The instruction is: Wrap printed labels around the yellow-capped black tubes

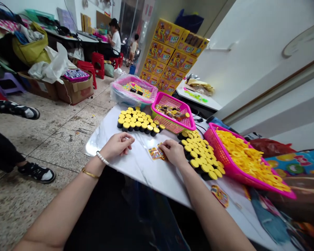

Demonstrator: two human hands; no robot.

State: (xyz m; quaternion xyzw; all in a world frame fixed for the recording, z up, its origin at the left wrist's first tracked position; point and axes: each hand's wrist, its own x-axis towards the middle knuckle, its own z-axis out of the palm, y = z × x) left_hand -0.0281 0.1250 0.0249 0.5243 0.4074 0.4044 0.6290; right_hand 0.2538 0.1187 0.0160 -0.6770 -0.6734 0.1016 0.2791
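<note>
My left hand point(117, 145) is above the near left of the white table point(140, 167), its fingers curled together; anything inside them is hidden or too small to name. Two small printed labels point(154, 153) in yellow and orange lie in front of me, partly overlapping. The thumb and forefinger of my right hand point(174, 152) pinch the right-hand label at its edge. Beyond my left hand stands a group of black jars with yellow lids point(137, 124). A second group of yellow-lidded jars point(199, 150) stands right of my right hand. More printed labels point(219, 196) lie by my right forearm.
A pink basket point(192, 122) of small filled pieces and a plastic-lined basket point(115, 91) of colourful beads stand at the back. At right, another pink basket point(210, 139) holds yellow plastic parts. Yellow boxes point(170, 55) are stacked behind. A person's shoe point(38, 173) is at left.
</note>
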